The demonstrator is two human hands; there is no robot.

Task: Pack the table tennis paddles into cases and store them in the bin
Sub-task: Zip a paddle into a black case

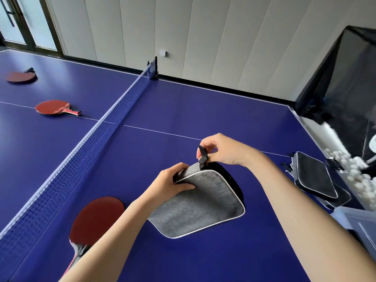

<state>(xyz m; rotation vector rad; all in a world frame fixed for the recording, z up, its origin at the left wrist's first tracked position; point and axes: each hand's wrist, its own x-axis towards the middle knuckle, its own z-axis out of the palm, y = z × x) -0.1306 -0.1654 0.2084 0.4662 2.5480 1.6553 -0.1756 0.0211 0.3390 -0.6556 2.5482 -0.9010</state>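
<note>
In the head view, a grey paddle case (200,204) with pale piping is seen lying on the blue table (203,110), on the near side of the net (97,139) and just to its right. The case's upper left corner is gripped by the left hand (168,185), thumb on top and fingers curled round the edge. A dark strap loop (202,154) at the same top edge is pinched by the right hand (220,148), whose fingers are closed on it. A red paddle (97,218) is laid flat between the net and the case, its handle partly hidden under the left forearm. Beyond the net, two more red paddles (54,107) (21,76) are laid flat, well apart from the case. Far from the net, at the table's right edge, dark cases (314,177) are stacked, and just beyond them a clear plastic bin (358,222) is partly seen. White balls (354,171) are heaped off the table's right edge under a black catch net (335,78)
</note>
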